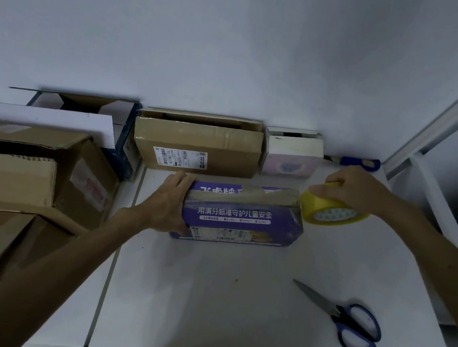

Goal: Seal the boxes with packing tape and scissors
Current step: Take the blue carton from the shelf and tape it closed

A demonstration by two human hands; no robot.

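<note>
1. Your purple box (240, 219) lies lengthwise in the middle of the white table (218, 304). It has white Chinese print across its front and a pale label strip along its lower edge.
2. A glossy, brownish band of tape runs along the top of the box, from its left end to its right.
3. Your left hand (169, 203) is flat against the box's left end, fingers straight and close together, thumb down by the lower corner.
4. Your right hand (349, 190) grips the yellow tape roll (331, 211) from above, fingers curled over it and thumb on its near side. The roll sits right at the box's right end.
5. The scissors (348, 322), blue-handled, lie on the table nearer to you and to the right, well apart from the box, blades pointing toward it.
6. Along the back wall (240, 42) stand a brown carton (199, 145) with a shipping label, a small pink and white box (292, 155) to its right, and a blue-handled tool (358, 163) in the corner.
7. To your left, cardboard boxes (16, 173) are stacked, with an open white and blue box (83, 111) behind them.
8. A pale metal frame (450, 116) rises along the table's right side.
</note>
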